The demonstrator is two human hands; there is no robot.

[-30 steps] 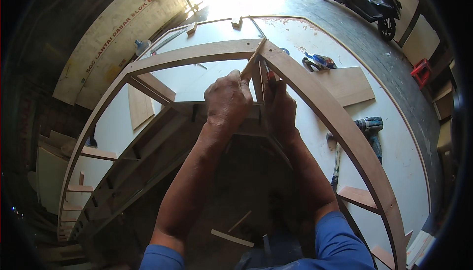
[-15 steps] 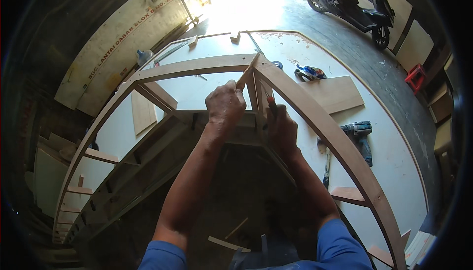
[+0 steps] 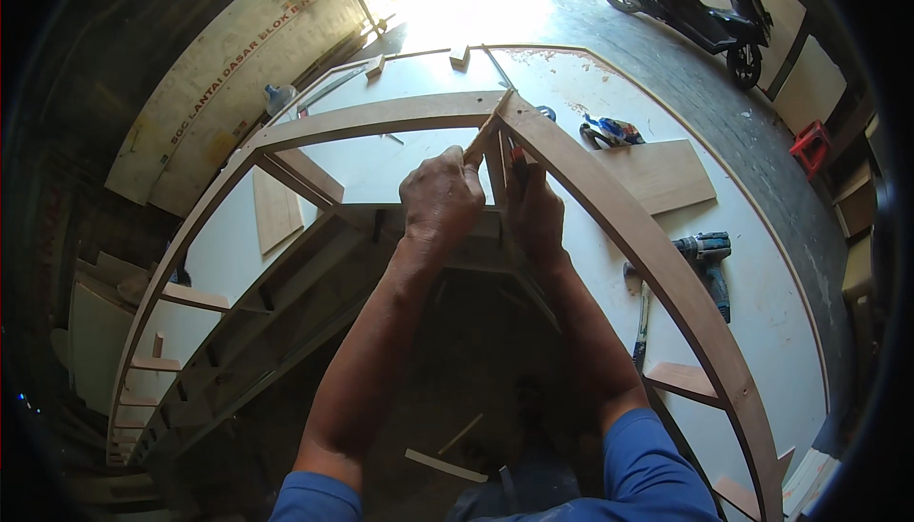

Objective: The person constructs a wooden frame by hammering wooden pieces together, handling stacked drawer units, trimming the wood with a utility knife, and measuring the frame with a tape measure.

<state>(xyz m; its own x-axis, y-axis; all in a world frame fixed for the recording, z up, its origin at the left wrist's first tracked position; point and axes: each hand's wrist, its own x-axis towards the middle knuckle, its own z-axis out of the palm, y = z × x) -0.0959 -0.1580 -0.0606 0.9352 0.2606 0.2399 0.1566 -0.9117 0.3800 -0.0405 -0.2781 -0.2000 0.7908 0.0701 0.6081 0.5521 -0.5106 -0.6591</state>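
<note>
Our left hand (image 3: 443, 193) pinches a thin wooden strip (image 3: 484, 136) at the peak of the curved wooden frame (image 3: 400, 110); our right hand (image 3: 535, 217) wraps its fingers round a red-and-black tool (image 3: 519, 156). The white tabletop (image 3: 762, 351) bears a drill (image 3: 703, 248); beyond, a black motorbike (image 3: 681, 3) stands on grey floor (image 3: 724, 108).

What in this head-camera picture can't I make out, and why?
All in the head view:
Wooden strip: lower end hidden by the left hand.
Red-and-black tool: lower part hidden by the right hand.
Sunlit ground: detail lost in glare.
Shadowed floor: too dark for detail.
</note>
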